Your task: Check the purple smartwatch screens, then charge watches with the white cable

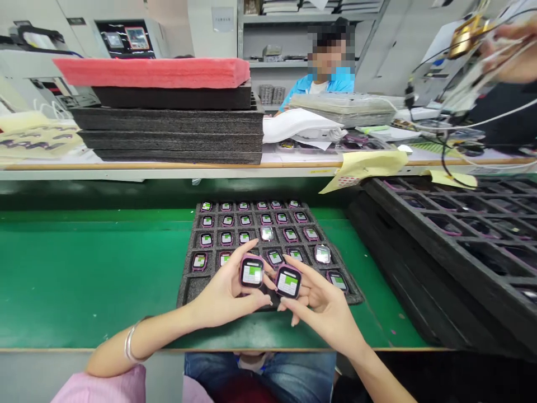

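Observation:
My left hand [229, 291] grips a pink-cased smartwatch [252, 272] between thumb and fingers, its lit screen facing me. Close beside it, a second smartwatch [288, 281] with a similar white and green screen is pinched in my right hand [325, 305]. Both are held above the near part of a dark foam tray [197, 285]. Rows of similar watches with lit screens, one of them a watch [206, 239] at the left, sit in the tray's compartments. My hands hide some of the near compartments.
On the green bench [84, 268], stacked foam trays [377, 263] stand at the right, the top one holding watches. A raised shelf carries black foam trays [176, 129] under a pink foam sheet [155, 73]. Across it sits a person in blue [346, 84]; another person's hand [514, 56] holds cables.

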`<move>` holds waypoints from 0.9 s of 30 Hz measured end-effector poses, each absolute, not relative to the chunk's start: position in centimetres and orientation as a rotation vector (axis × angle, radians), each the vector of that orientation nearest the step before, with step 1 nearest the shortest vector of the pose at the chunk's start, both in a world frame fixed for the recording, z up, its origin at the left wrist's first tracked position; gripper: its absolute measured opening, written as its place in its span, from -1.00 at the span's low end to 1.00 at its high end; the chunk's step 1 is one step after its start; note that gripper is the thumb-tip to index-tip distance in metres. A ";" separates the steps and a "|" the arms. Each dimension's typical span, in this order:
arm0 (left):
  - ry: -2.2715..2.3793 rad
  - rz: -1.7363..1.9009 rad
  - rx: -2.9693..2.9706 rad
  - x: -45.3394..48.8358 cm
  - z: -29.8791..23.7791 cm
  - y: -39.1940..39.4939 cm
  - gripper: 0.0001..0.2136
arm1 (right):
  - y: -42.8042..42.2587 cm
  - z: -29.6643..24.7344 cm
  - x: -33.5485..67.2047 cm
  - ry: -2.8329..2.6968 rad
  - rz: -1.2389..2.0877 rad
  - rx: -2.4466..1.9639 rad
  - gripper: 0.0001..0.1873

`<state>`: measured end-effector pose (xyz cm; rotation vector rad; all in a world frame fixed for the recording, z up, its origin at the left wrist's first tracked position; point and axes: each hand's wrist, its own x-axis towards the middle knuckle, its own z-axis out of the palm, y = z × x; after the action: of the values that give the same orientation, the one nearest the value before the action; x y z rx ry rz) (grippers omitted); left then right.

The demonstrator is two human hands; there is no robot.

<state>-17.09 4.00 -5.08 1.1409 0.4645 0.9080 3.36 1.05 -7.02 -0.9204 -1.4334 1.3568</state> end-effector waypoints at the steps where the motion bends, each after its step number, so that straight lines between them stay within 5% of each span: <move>1: 0.469 0.909 1.147 -17.4 -5.3 3.9 -0.26 | 1.4 -7.1 3.2 -1.455 1.356 -0.944 -0.35; 12: 1.089 1.031 1.664 -23.9 -8.6 3.7 -0.58 | 6.4 -10.8 -3.0 -2.325 0.434 -0.982 -0.49; 18: 1.346 0.808 2.338 -28.2 -11.6 4.7 -0.64 | 5.9 -11.4 -3.5 -2.603 0.351 -1.041 -0.41; 27: 1.551 0.959 2.120 -29.4 -17.7 3.3 -0.41 | 13.9 -10.0 13.5 -1.678 0.484 -1.563 -0.38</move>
<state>-29.37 3.27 -17.71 2.1197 1.5510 0.9591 13.55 13.92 -9.99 -1.5633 -1.6779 0.4838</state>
